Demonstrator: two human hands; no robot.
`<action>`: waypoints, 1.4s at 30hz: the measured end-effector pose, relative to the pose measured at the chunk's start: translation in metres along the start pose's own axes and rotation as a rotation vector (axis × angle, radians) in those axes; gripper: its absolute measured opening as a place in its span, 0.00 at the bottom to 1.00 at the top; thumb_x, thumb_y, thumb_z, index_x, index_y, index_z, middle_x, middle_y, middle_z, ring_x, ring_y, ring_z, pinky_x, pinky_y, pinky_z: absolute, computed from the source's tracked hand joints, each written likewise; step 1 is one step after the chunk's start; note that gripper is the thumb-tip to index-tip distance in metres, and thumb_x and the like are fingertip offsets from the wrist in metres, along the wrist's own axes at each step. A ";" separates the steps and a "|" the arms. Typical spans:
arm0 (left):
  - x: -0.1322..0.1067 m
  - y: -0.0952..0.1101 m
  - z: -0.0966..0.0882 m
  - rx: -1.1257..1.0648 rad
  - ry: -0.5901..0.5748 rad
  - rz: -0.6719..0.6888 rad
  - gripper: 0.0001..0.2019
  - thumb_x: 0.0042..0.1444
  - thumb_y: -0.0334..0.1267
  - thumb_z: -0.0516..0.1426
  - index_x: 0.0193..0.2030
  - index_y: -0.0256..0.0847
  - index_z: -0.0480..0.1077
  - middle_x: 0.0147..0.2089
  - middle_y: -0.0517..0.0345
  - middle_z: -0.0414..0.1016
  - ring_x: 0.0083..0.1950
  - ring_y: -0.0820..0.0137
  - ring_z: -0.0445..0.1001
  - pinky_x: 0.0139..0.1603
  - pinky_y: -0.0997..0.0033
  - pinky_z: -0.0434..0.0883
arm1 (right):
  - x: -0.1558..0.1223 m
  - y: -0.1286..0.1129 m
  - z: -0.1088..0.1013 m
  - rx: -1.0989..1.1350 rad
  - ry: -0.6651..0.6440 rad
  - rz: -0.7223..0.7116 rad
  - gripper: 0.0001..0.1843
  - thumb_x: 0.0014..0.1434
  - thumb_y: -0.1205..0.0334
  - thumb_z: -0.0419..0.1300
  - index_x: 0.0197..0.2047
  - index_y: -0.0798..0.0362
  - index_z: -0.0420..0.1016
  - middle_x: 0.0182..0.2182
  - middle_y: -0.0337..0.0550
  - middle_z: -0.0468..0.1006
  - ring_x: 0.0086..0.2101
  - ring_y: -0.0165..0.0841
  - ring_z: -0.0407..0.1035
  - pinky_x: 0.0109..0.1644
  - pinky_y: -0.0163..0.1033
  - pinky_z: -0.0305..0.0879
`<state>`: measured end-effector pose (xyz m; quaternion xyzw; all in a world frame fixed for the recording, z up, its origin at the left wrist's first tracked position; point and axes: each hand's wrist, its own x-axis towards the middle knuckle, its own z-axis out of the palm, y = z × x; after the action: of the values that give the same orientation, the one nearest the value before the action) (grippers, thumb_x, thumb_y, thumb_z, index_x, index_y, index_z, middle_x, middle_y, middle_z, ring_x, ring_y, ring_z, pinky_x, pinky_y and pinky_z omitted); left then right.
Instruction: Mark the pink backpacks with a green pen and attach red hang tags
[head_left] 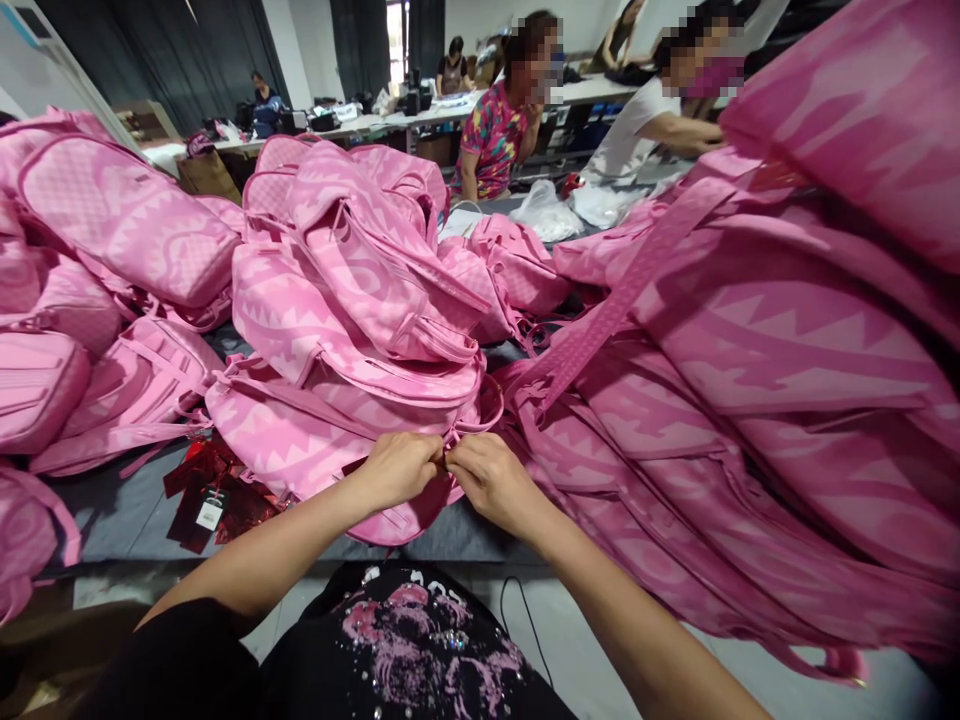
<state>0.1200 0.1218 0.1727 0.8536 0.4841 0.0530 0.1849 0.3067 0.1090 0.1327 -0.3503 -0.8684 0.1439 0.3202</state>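
Pink cloth backpack (289,428), lying beneath another bag (375,275) at the near edge of the table (131,520). Left hand (401,466) and right hand (491,482) meet at its right end, fingertips closed in a pinch on a small part, hidden between them. Probably light, soft and unlikely to slip; sagging panels suggest holding a sewn edge.

Dark curtains (172,60) are hung across the upper left of the frame; a bright gap (397,45) is seen at top centre. Below it a long pale table (600,90) is strewn with dark items (326,122). A worker in a flowered shirt (491,140) and one in white (626,140) are seen at upper right, three others (452,75) farther back. Clear plastic bags (546,210) are seen right of upper centre, red foil (255,500) with a white tag (211,512) at lower left, a black cable (533,625) at bottom centre.
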 end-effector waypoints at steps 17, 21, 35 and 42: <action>0.000 -0.015 0.015 -0.331 -0.005 0.162 0.09 0.61 0.30 0.54 0.37 0.39 0.76 0.37 0.56 0.79 0.38 0.69 0.75 0.41 0.73 0.68 | -0.003 0.006 -0.001 -0.037 -0.032 -0.027 0.11 0.68 0.70 0.52 0.34 0.55 0.71 0.31 0.43 0.74 0.34 0.33 0.66 0.47 0.43 0.56; -0.003 -0.022 0.022 -0.392 0.031 0.131 0.10 0.60 0.28 0.54 0.40 0.40 0.77 0.40 0.57 0.80 0.41 0.69 0.77 0.45 0.73 0.69 | -0.002 0.006 0.001 -0.082 -0.053 -0.034 0.10 0.68 0.70 0.53 0.34 0.55 0.72 0.30 0.43 0.74 0.34 0.33 0.66 0.48 0.44 0.56; -0.006 -0.008 0.024 0.006 0.133 0.113 0.10 0.62 0.27 0.51 0.41 0.39 0.73 0.40 0.54 0.78 0.40 0.67 0.76 0.39 0.71 0.69 | 0.006 0.004 -0.011 -0.125 -0.127 -0.016 0.13 0.67 0.70 0.52 0.30 0.55 0.68 0.27 0.41 0.71 0.31 0.32 0.63 0.47 0.43 0.54; -0.008 -0.009 0.030 0.047 0.192 0.144 0.06 0.63 0.28 0.53 0.39 0.39 0.72 0.37 0.56 0.78 0.37 0.68 0.76 0.36 0.71 0.68 | 0.007 0.005 -0.011 -0.043 -0.135 0.015 0.12 0.67 0.69 0.52 0.31 0.54 0.68 0.27 0.40 0.72 0.31 0.32 0.64 0.47 0.42 0.53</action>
<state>0.1166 0.1117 0.1425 0.8812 0.4382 0.1363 0.1135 0.3125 0.1175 0.1421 -0.3528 -0.8883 0.1510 0.2521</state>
